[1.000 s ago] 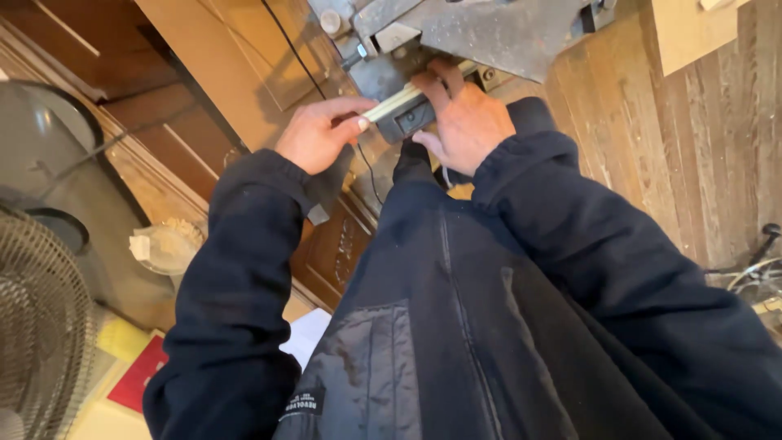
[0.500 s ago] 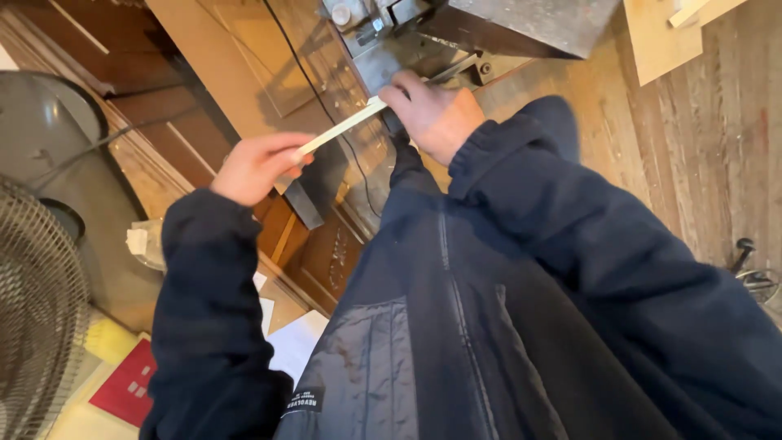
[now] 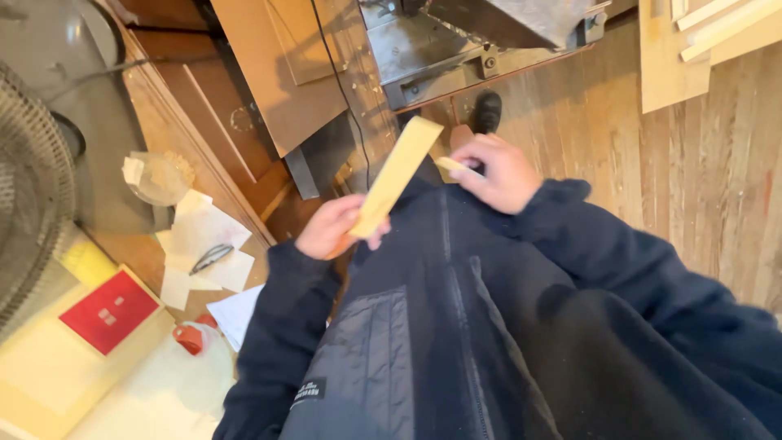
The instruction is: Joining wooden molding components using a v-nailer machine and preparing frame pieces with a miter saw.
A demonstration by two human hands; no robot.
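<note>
Fingers of the left hand (image 3: 334, 228) pinch the lower end of a flat pale wood strip (image 3: 397, 175), thumb side under it, so the strip angles up and away from the dark jacket (image 3: 456, 342), apparently to keep its face in view. Right hand (image 3: 495, 173) is curled, fingertips closed on a small pale wood offcut (image 3: 450, 165), kept just beside the strip's upper half but not touching it.

Head view only: both pieces sit in front of the chest, over the plank floor (image 3: 717, 179). Grey metal machine (image 3: 481, 37) is well above the hands, a black cable (image 3: 342, 90) running down past its base. Left side: wire fan guard (image 3: 28, 195), red card (image 3: 108, 312), loose paper sheets (image 3: 204, 244) with a small metal tool on them, kind unclear. Pale boards (image 3: 692, 45) lie top right.
</note>
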